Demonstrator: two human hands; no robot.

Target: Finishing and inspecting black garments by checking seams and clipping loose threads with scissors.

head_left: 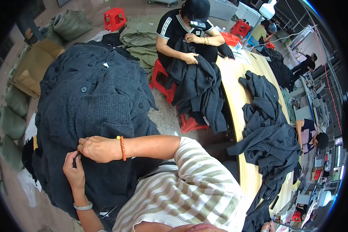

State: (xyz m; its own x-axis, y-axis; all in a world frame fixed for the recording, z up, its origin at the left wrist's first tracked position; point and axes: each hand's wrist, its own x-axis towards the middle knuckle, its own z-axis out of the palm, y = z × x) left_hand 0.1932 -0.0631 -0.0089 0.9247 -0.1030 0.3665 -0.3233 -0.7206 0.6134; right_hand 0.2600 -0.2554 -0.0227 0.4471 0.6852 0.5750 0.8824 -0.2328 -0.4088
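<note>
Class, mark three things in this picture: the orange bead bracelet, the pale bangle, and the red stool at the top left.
orange bead bracelet [122, 148], head view, beads across the wrist.
pale bangle [83, 207], head view, band's front curve.
red stool [114, 17], head view, its seat top.

I see a dark charcoal knit garment [96, 104], my beige-and-white striped shirt [189, 189], an orange bead bracelet [122, 148], red stools [115, 18], olive-green sacks [71, 24].

Both hands, left hand [74, 172] & right hand [98, 149], pinch dark knit garment [92, 104]; co-worker [187, 29] opposite w/ another.
</note>
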